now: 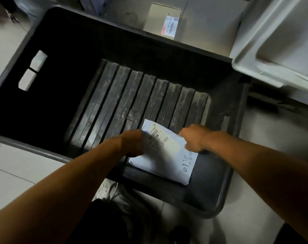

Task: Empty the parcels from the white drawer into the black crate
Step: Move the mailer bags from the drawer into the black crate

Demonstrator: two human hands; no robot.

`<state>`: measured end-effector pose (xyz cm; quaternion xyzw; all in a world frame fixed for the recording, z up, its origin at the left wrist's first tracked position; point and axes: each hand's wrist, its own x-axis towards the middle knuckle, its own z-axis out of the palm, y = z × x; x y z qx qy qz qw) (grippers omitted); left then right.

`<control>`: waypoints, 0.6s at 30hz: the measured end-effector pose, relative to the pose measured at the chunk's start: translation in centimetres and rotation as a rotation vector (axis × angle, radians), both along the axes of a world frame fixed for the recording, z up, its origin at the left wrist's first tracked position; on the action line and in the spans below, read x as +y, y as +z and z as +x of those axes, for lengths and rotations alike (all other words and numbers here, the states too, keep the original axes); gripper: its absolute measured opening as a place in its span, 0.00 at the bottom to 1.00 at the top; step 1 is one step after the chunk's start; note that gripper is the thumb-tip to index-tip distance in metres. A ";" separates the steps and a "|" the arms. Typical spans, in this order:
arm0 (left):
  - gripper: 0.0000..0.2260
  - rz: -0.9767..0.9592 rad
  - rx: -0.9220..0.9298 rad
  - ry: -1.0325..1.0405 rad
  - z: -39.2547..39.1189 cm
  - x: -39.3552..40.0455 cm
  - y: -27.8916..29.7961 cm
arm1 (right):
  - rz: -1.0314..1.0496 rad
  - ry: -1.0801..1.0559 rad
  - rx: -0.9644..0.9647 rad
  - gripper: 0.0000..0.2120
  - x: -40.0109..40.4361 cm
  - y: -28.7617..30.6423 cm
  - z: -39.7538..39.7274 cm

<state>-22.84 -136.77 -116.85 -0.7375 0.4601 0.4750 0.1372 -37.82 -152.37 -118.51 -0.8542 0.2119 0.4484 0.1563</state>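
Head view: white parcel point(164, 154) at lower centre, inside the black crate point(49, 32), near its near wall.
Left hand point(132, 143) and right hand point(193, 138) pinch its opposite edges; long axis runs upper left to lower right; white drawer point(273, 41) upper right.

Single head-worn wide-angle view, looking steeply down from close above, black crate point(220, 196) filling the frame, white drawer point(273, 50) at upper right, floor point(12, 166) around the edges.

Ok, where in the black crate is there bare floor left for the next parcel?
The ribbed floor of the black plastic crate lies bare from its far wall to the handle-slot wall. Crowded only at the near right corner: white paper parcel under left hand and right hand.
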 end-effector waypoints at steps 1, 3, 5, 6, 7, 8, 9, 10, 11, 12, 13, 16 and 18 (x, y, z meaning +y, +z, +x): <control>0.21 0.018 -0.002 -0.010 -0.3 -0.3 0.2 | 0.011 0.024 0.005 0.03 -0.1 0.2 -0.1; 0.21 0.030 -0.024 -0.017 -1.1 -1.0 1.0 | 0.028 0.073 0.043 0.12 -0.1 0.7 -0.3; 0.20 0.045 -0.066 -0.037 -1.8 -1.5 1.9 | 0.026 0.109 0.053 0.15 -0.1 1.8 -0.7; 0.21 0.050 -0.090 -0.063 -2.2 -1.6 2.3 | 0.018 0.121 0.042 0.14 -0.1 2.5 -0.9; 0.23 0.029 -0.117 -0.090 -2.6 -1.6 2.8 | 0.007 0.129 0.011 0.14 0.0 3.1 -1.2; 0.26 -0.014 -0.158 -0.127 -3.2 -1.6 3.7 | -0.012 0.143 -0.034 0.13 0.2 4.4 -1.7; 0.30 -0.054 -0.204 -0.173 -3.5 -1.7 4.3 | -0.027 0.151 -0.071 0.14 0.3 5.4 -1.7; 0.33 -0.084 -0.249 -0.221 -3.6 -1.8 4.5 | -0.035 0.152 -0.106 0.15 0.4 6.0 -1.5; 0.36 -0.111 -0.306 -0.273 -4.0 -2.0 5.4 | -0.061 0.156 -0.165 0.17 0.5 7.2 -1.8; 0.37 -0.134 -0.361 -0.315 -4.7 -2.3 6.7 | -0.106 0.159 -0.233 0.19 0.6 8.6 -2.5; 0.37 -0.159 -0.410 -0.342 -5.4 -2.8 8.1 | -0.151 0.157 -0.301 0.22 0.4 10.0 -3.3; 0.37 -0.281 -0.525 -0.386 -7.2 -4.7 12.3 | -0.245 0.099 -0.464 0.30 -0.3 14.2 -6.6; 0.37 -0.355 -0.558 -0.391 -8.4 -6.0 15.1 | -0.298 0.049 -0.540 0.33 -0.8 16.6 -9.3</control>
